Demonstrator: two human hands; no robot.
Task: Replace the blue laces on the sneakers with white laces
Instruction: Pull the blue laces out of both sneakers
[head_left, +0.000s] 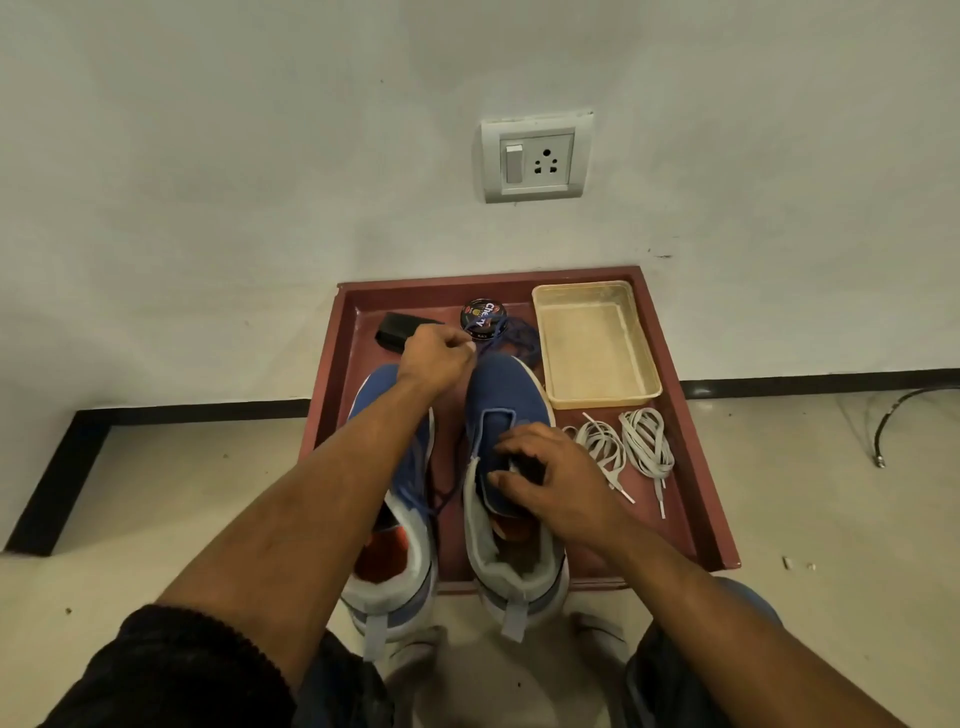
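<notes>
Two blue sneakers stand heel-toward-me on a red tray (696, 467). The right sneaker (506, 400) shows no lace across its tongue area. My right hand (550, 478) rests on its tongue, fingers curled into the opening. The left sneaker (400, 519) still carries a blue lace, partly hidden under my left forearm. My left hand (436, 358) is stretched beyond the toes and pinches a loose blue lace (511, 335) that lies bunched at the tray's far side. Two coiled white laces (626, 444) lie on the tray right of the right sneaker.
A cream plastic tub (644, 358) sits at the tray's far right. A round shoe-polish tin (483, 313) and a black brush (397, 330) lie at the far left. The wall with a socket (537, 158) is just behind. A cable (904, 410) lies on the floor right.
</notes>
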